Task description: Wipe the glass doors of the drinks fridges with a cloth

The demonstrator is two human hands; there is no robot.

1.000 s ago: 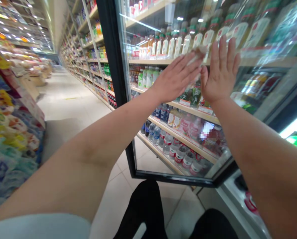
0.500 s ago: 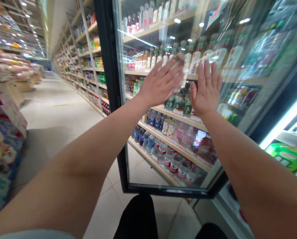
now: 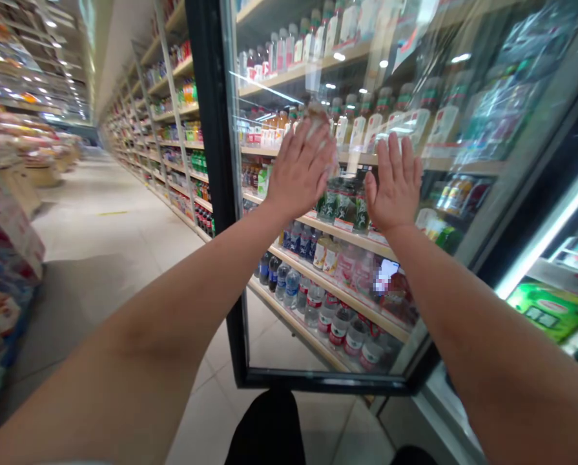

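Observation:
A glass cooler door (image 3: 211, 194) with a black frame stands swung out in front of me. My left hand (image 3: 298, 173) lies flat on the glass with a crumpled pale cloth (image 3: 318, 116) pressed under its fingers; the cloth shows past the fingertips. To its right, my right hand (image 3: 394, 186) rests on the same pane, fingers stretched up and slightly apart, holding nothing. Through the glass I see shelves of bottles (image 3: 318, 303).
A long tiled aisle (image 3: 114, 239) runs away on the left, lined with stocked shelves (image 3: 172, 135). Stacked packaged goods (image 3: 2, 258) stand at the left edge. The open cooler's lit interior (image 3: 545, 245) and green packs (image 3: 545, 307) are at the right. My dark-clad legs (image 3: 269, 433) show below.
Both hands have slid left and a little lower across the glass, the left one taking the cloth with it. The right hand stays flat and empty.

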